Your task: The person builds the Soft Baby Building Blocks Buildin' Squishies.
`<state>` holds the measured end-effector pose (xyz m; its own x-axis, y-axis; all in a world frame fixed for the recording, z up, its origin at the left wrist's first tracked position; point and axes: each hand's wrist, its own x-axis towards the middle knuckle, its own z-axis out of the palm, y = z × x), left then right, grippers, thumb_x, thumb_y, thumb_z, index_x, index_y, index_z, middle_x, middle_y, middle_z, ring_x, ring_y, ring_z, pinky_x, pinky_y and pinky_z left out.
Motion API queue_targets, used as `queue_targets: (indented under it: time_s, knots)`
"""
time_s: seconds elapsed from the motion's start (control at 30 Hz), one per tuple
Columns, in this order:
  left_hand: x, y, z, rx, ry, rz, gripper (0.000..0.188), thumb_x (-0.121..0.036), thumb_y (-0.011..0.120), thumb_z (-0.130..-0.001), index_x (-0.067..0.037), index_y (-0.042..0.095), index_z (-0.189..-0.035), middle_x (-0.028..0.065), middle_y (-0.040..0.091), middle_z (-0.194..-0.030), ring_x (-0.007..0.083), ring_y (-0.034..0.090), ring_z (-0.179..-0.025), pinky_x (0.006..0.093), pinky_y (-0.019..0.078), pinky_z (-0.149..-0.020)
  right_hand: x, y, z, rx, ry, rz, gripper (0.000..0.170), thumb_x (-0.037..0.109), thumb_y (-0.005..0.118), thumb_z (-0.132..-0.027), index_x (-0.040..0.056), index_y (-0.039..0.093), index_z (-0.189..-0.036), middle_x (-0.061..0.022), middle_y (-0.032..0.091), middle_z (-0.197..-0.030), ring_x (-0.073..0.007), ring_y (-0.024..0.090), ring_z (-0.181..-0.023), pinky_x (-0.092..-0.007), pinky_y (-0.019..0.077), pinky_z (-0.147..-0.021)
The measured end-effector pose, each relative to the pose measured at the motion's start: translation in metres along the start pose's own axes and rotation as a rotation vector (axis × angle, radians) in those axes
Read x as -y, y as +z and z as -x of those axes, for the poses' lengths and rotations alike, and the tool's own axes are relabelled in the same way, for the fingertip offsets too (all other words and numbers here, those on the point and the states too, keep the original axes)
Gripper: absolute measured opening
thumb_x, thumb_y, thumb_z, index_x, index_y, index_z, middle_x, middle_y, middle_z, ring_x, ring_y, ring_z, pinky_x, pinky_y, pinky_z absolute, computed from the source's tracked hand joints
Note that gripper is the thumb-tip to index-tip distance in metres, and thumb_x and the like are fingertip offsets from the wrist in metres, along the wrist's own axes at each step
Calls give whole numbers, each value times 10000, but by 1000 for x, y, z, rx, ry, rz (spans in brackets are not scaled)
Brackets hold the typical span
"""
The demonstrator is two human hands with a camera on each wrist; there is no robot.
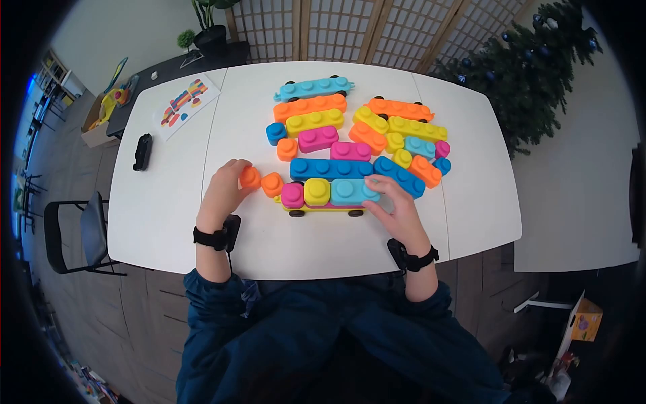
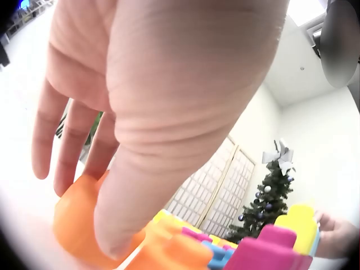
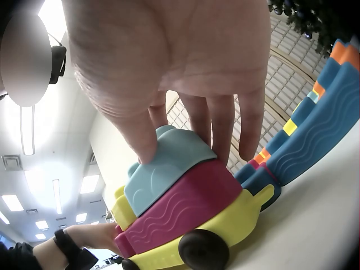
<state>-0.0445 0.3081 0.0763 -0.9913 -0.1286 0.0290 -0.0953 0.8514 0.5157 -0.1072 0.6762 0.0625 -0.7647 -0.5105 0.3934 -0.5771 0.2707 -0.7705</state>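
Note:
My left hand (image 1: pixel 223 187) pinches an orange block (image 1: pixel 249 178) between thumb and fingers, left of the toy car. A second orange block (image 1: pixel 272 184) lies between that one and the car. The car has a yellow wheeled base (image 3: pixel 163 256) with a long magenta block (image 3: pixel 188 205) on it. On top, from left to right, sit a pink block (image 1: pixel 293 196), a yellow block (image 1: pixel 317 192) and a light blue block (image 1: pixel 348 192). At the right end, my right hand (image 1: pixel 402 214) holds the light blue block, thumb on the near side and fingers on the far side.
Just behind the car lie two long dark blue blocks (image 1: pixel 330 169). Beyond them are several coloured blocks, an orange wheeled base (image 1: pixel 401 109) and a light blue wheeled base (image 1: pixel 314 87). A picture sheet (image 1: pixel 186 106) and a black object (image 1: pixel 142 152) lie at the left.

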Motion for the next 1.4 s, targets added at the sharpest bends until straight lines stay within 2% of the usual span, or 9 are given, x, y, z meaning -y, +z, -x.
queue_targets:
  time_s: [0.07, 0.17, 0.23, 0.47, 0.83, 1.13, 1.2, 1.33, 1.4]
  knots:
    - [-12, -13, 2, 9, -26, -36, 487, -21, 805, -765, -34, 634, -1220, 156, 659, -1199, 352, 656, -1067, 396, 549, -926, 1, 1, 0, 0, 5, -1, 376, 103, 786, -868, 50, 645, -1212, -149, 663, -1269, -337, 652, -1155, -362, 515, -976]
    - [-53, -25, 4, -185, 138, 153, 488, -29, 804, -760, -34, 634, -1217, 144, 655, -1170, 315, 662, -1068, 386, 565, -908, 4, 3, -1, 2, 14, -9, 372, 107, 785, -870, 51, 647, -1211, -147, 662, -1272, -335, 652, -1153, -358, 516, -973]
    - [-82, -27, 2, -118, 372, 303, 481, -34, 797, -768, -40, 635, -1221, 130, 642, -1165, 289, 662, -1062, 377, 570, -905, 6, 4, -2, 5, 11, -14, 371, 109, 784, -871, 52, 648, -1211, -146, 661, -1274, -335, 652, -1152, -357, 517, -972]
    - [-126, 0, -6, 81, 537, 347, 486, -73, 822, -771, -54, 639, -1220, 114, 636, -1150, 312, 642, -1051, 363, 546, -918, 11, 5, -5, 43, 29, 18, 372, 90, 783, -867, 44, 643, -1208, -145, 671, -1282, -321, 649, -1185, -368, 514, -987]
    - [-123, 20, -6, 56, 556, 345, 459, -167, 829, -803, -58, 629, -1201, 136, 626, -1103, 351, 644, -1001, 399, 554, -832, 10, 5, -6, 111, 85, -22, 380, 82, 744, -914, 7, 582, -1249, -147, 653, -1342, -293, 640, -1230, -356, 511, -1013]
    - [-121, 19, -6, 113, 493, 347, 513, -135, 849, -776, -51, 625, -1229, 132, 657, -1142, 346, 636, -1064, 380, 529, -915, 8, 5, -6, 115, 59, -3, 374, 75, 737, -918, 9, 577, -1250, -144, 645, -1346, -289, 639, -1225, -352, 512, -1008]
    - [-119, 18, -4, 155, 460, 322, 601, -152, 851, -772, -67, 599, -1311, 149, 650, -1233, 367, 619, -1131, 394, 514, -963, 8, 6, -6, 81, 46, -34, 398, 95, 745, -902, 41, 594, -1267, -150, 661, -1275, -352, 639, -1179, -376, 517, -970]
    - [-103, 4, 4, 95, 503, 281, 667, -150, 833, -788, -81, 557, -1391, 169, 628, -1309, 387, 593, -1187, 416, 491, -1012, 7, 6, -6, 73, 31, -36, 395, 97, 744, -904, 42, 595, -1265, -145, 659, -1274, -347, 639, -1177, -371, 516, -970]
    - [-87, -5, 4, 77, 362, 291, 658, -131, 796, -825, -83, 533, -1426, 177, 617, -1334, 390, 583, -1205, 430, 474, -1043, 8, 6, -6, 79, 36, -35, 390, 100, 743, -906, 43, 595, -1263, -140, 659, -1273, -340, 638, -1176, -368, 514, -971]
